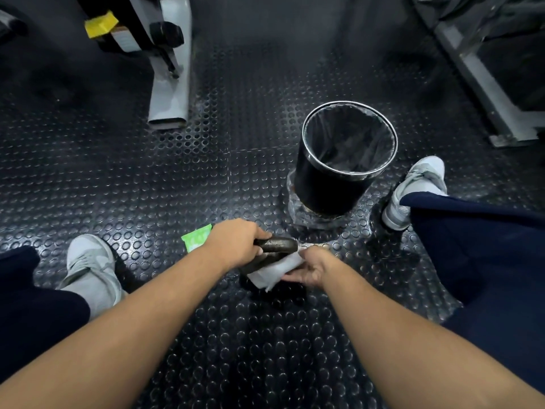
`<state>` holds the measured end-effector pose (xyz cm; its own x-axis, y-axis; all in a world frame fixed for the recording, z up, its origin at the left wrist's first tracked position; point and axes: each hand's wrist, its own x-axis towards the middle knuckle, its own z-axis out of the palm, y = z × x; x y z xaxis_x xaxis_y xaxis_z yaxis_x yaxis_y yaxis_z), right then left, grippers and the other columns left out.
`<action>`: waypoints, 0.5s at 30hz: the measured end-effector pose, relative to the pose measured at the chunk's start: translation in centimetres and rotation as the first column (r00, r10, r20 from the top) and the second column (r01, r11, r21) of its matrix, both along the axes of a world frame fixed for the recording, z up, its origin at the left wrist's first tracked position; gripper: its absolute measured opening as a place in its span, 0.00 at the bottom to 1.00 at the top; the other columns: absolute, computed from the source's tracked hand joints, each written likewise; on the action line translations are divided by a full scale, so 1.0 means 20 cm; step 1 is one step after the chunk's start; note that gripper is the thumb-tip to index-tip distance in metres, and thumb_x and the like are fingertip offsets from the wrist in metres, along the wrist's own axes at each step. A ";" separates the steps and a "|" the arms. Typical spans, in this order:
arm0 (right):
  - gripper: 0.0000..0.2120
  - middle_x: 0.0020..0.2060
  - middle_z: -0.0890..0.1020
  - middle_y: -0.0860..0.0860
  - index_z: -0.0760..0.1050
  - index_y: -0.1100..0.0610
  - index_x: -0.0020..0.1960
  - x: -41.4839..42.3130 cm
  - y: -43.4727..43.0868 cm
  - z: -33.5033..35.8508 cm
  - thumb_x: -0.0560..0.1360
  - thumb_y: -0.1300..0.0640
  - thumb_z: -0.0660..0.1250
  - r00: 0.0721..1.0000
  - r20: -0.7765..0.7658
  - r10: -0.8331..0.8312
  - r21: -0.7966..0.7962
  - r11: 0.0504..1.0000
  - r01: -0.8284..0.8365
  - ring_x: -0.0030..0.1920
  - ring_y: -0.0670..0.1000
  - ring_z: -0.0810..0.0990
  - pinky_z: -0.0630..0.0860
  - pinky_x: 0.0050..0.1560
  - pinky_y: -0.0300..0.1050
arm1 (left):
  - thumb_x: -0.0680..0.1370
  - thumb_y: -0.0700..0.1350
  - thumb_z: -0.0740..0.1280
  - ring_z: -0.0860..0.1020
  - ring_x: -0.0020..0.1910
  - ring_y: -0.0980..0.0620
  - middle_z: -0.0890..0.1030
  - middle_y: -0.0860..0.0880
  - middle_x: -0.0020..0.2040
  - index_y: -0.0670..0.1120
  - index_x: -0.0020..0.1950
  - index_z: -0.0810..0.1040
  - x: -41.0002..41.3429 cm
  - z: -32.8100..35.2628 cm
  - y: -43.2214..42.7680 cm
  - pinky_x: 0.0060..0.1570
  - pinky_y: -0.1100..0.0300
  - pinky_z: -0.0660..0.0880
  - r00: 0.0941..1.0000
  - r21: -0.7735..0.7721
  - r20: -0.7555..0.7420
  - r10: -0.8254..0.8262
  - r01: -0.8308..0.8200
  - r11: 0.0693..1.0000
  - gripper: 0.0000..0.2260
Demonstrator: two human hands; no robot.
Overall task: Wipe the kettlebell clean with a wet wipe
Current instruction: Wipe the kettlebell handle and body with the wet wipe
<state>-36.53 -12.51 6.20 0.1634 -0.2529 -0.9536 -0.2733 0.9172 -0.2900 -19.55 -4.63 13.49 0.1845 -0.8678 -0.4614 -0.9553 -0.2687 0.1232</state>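
Observation:
A dark kettlebell (280, 245) sits on the studded rubber floor between my feet, its body mostly hidden under my hands. My left hand (236, 242) grips its thick handle from the left. My right hand (311, 265) holds a white wet wipe (275, 271) against the near side of the kettlebell's body, fingers curled round the wipe. A green wipe packet (196, 238) lies on the floor just behind my left hand.
A black waste bin (312, 178) with a clear liner stands right behind the kettlebell. My grey shoes (91, 261) (418, 187) flank the spot. A grey machine leg (171, 93) stands at back left, a metal frame (486, 93) at back right.

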 end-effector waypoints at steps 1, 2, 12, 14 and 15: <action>0.17 0.59 0.80 0.66 0.71 0.67 0.66 0.03 0.00 0.00 0.87 0.59 0.49 0.998 0.013 -0.069 0.018 0.997 0.069 0.62 0.65 0.80 0.81 0.50 0.68 | 0.79 0.57 0.69 0.82 0.58 0.49 0.84 0.56 0.59 0.69 0.72 0.73 0.00 0.00 0.00 0.52 0.55 0.79 1.000 -0.004 0.001 0.003 -0.003 1.000 0.21; 0.19 0.62 0.78 0.67 0.70 0.67 0.68 0.06 0.00 0.00 0.87 0.57 0.48 0.990 0.033 -0.138 0.025 0.990 0.137 0.64 0.67 0.79 0.81 0.52 0.69 | 0.79 0.57 0.69 0.82 0.57 0.49 0.84 0.56 0.58 0.69 0.72 0.73 0.00 0.00 0.00 0.52 0.55 0.80 1.000 -0.007 0.002 0.007 -0.007 1.000 0.21; 0.32 0.63 0.77 0.65 0.68 0.62 0.71 0.18 -0.05 0.21 0.83 0.36 0.54 0.805 0.167 -0.570 0.178 0.820 0.544 0.62 0.69 0.79 0.73 0.63 0.72 | 0.81 0.55 0.68 0.81 0.58 0.48 0.83 0.54 0.58 0.67 0.72 0.74 0.00 0.01 0.00 0.52 0.53 0.79 1.000 -0.008 0.005 -0.007 0.007 1.000 0.19; 0.34 0.72 0.71 0.62 0.62 0.59 0.77 0.20 -0.02 0.23 0.82 0.35 0.55 0.812 0.162 -0.561 0.111 0.828 0.550 0.68 0.69 0.74 0.68 0.69 0.72 | 0.81 0.54 0.67 0.81 0.58 0.47 0.83 0.53 0.59 0.66 0.72 0.74 0.00 0.01 -0.01 0.52 0.52 0.80 1.000 0.006 0.015 -0.015 0.015 1.000 0.19; 0.35 0.75 0.69 0.60 0.60 0.58 0.79 0.21 -0.01 0.22 0.81 0.34 0.55 0.820 0.154 -0.552 0.061 0.833 0.549 0.70 0.68 0.74 0.67 0.70 0.71 | 0.81 0.54 0.67 0.81 0.57 0.47 0.83 0.53 0.59 0.66 0.72 0.74 0.00 0.00 -0.01 0.52 0.52 0.80 0.999 0.014 0.020 -0.027 0.027 1.000 0.19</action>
<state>-32.36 -12.74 10.57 0.1499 -0.3339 -0.9306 0.3270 0.9050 -0.2720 -19.61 -4.79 13.52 0.1704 -0.8661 -0.4699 -0.9645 -0.2443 0.1006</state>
